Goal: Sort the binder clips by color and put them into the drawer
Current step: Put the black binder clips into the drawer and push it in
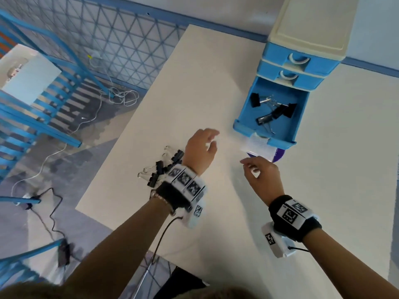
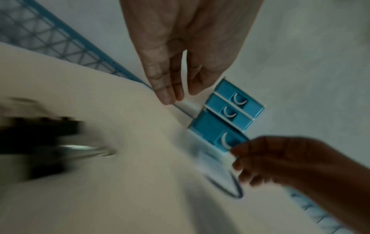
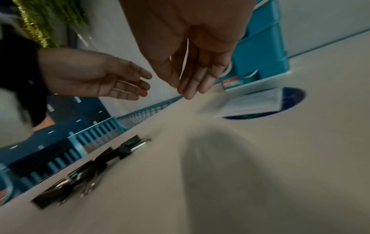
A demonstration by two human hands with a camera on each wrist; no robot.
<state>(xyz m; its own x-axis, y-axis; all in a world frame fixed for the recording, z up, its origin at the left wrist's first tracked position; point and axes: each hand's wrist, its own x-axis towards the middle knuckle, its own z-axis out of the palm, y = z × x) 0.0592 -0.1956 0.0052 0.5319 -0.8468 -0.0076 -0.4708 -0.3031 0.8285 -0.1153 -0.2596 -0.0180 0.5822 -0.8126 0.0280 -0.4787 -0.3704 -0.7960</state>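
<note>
Head view, surface: smooth cream tabletop [image 1: 194,87] against a pale wall, blue mesh fencing and loose white cables on the floor to the left.
Head view, drawer unit: blue plastic chest with cream lid [image 1: 311,24] at the far right of the table; upper two drawers pushed in, each with a pale crescent handle.
Head view, bottom drawer [image 1: 244,117]: pulled out, several black binder clips [image 1: 272,113] with silver wire arms lying inside; only this view looks into it.
Head view, loose black clips [image 1: 164,167]: cluster on the table just left of the left wrist band.
Head view, hands: left hand [image 1: 201,147] and right hand [image 1: 262,178] above the table in front of the open drawer, both with marker-printed wrist bands.
Left wrist view: left hand [image 2: 186,47] with fingers straight and loosely together, gripping nothing; the chest seen from the front, all three crescent handles visible; nearby clips only a dark blur.
Right wrist view: right hand [image 3: 192,52] with palm showing, fingers extended, empty; left hand beside it equally spread; a clear textured sheet over a dark blue disc [image 3: 296,95] by the drawer front; clips strung along the table edge.
</note>
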